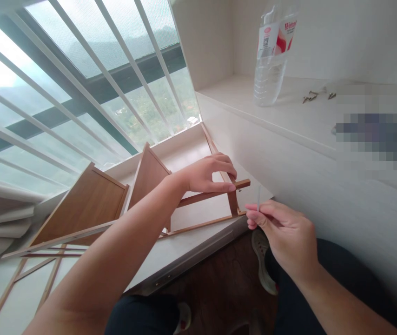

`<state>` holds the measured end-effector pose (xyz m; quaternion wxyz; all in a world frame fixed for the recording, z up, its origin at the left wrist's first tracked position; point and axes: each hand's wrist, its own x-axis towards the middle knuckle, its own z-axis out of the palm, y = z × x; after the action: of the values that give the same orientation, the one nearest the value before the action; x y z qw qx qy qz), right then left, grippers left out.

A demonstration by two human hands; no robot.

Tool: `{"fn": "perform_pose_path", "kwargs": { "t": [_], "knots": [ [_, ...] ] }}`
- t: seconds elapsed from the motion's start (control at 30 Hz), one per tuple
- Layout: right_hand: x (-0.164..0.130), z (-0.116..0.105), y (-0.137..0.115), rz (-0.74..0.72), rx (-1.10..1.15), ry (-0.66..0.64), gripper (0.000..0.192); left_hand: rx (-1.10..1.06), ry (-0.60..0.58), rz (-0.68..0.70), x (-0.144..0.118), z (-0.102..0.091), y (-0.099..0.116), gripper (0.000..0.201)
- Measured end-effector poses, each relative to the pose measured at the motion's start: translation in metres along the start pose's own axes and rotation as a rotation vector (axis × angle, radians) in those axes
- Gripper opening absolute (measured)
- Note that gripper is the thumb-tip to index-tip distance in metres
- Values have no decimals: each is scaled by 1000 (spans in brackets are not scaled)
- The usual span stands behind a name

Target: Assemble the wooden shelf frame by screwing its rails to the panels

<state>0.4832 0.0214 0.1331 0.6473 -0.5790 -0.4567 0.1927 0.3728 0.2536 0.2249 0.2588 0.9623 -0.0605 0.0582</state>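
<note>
Two bare forearms of mine come nearest the lens, one rising from the lower left, one from the lower right. The hands are apart. At centre, my left hand has thumb and fingers closed on one corner of a brown wooden frame, where a square bar end pokes out past my thumb. One small metallic fastener shows there. Just to the right, my right hand pinches one thin, straight, pale rod upright, near the frame but not touching it.

The frame rests on a white ledge mid-picture. Left of my grip, two flat brown wooden panels stand tilted. Below, I see my two dark-trousered legs and two light shoes over a dark brown floor.

Upper right, one clear plastic bottle with a red-and-white label stands on a white shelf; at least four small metal screws lie beside it, next to a pixelated patch I cannot read. Upper left, at least seven pale bars cross a window.
</note>
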Motion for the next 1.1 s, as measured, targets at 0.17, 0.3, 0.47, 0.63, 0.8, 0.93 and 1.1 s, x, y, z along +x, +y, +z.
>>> {"fn": "perform_pose_path", "kwargs": {
  "t": [0.17, 0.3, 0.47, 0.63, 0.8, 0.93, 1.1],
  "knots": [
    [8, -8, -1, -193, -199, -99, 24, -2, 1, 8, 0, 0, -1, 31],
    [8, -7, -3, -250, -199, -126, 15, -2, 0, -1, -1, 0, -1, 33],
    [10, -9, -1, -257, -225, -83, 8, -10, -8, -10, 1, 0, 0, 35],
    [13, -14, 1, -292, -290, -83, 11, -3, -7, -9, 0, 0, -1, 35],
    [13, -14, 2, -299, -294, -136, 12, -7, 0, 0, 0, 0, -1, 33],
    [14, -14, 1, -295, -292, -156, 15, -9, 2, -2, 1, 0, 0, 33],
    [16, -14, 2, -279, -298, -194, 15, -4, -5, -8, 1, -1, 1, 34]
  ]
}}
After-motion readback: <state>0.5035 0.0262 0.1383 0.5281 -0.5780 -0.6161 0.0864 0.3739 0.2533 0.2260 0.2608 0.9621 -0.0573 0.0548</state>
